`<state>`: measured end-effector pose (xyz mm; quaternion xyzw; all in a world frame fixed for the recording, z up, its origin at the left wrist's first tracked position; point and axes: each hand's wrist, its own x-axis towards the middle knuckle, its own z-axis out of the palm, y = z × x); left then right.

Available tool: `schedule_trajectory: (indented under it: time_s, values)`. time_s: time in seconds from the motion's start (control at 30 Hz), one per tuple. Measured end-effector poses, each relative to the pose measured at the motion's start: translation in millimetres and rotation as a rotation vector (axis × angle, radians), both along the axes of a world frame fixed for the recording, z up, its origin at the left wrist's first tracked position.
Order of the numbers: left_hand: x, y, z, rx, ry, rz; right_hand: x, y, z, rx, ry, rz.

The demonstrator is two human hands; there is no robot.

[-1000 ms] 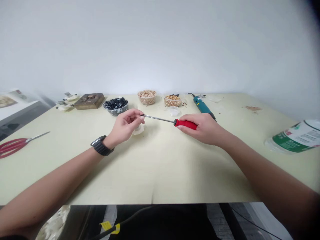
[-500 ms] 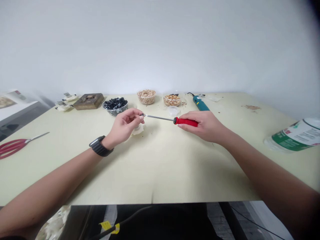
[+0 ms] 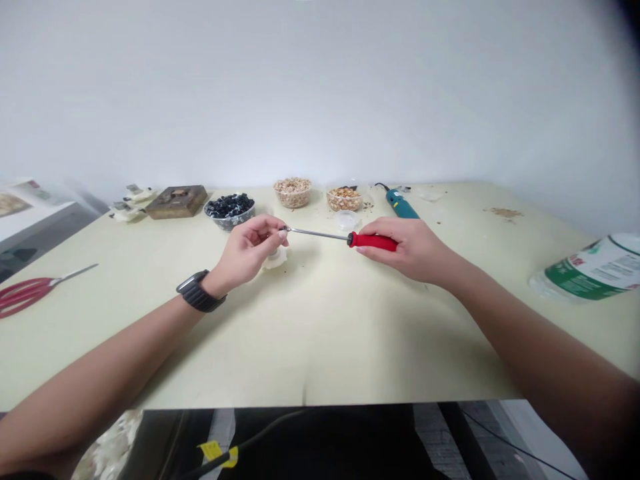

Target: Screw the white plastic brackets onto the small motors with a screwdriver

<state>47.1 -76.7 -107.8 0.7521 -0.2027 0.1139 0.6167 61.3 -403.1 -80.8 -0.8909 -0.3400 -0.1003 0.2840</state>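
My right hand is wrapped round the red handle of a screwdriver. The metal shaft points left, and its tip meets the fingertips of my left hand. Between that thumb and finger is a small dark piece, too small to name. A pale, whitish piece shows just under my left fingers, partly hidden by them. A black watch is on my left wrist.
Behind my hands stand bowls of black pieces, beige bits and orange-brown bits. A wooden block, red scissors, a teal tool and a lying bottle surround the table's middle.
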Motion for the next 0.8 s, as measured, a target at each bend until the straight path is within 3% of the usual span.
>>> schedule_trajectory:
  time_s: [0.27, 0.53, 0.67, 0.8]
  values:
    - [1.6, 0.1, -3.9, 0.004, 0.018, -0.031, -3.4, -3.6, 0.4, -0.052, 0.024, -0.107]
    - [0.6, 0.8, -3.0, 0.007, 0.026, -0.018, -2.2, -3.2, 3.5, -0.050, 0.029, -0.029]
    - [1.1, -0.6, -4.0, 0.004, 0.033, -0.026, -1.4, -2.4, 0.4, -0.120, 0.016, -0.095]
    - [0.8, -1.9, -3.3, 0.007, 0.035, -0.029, -1.3, -3.0, -1.0, -0.067, -0.034, -0.092]
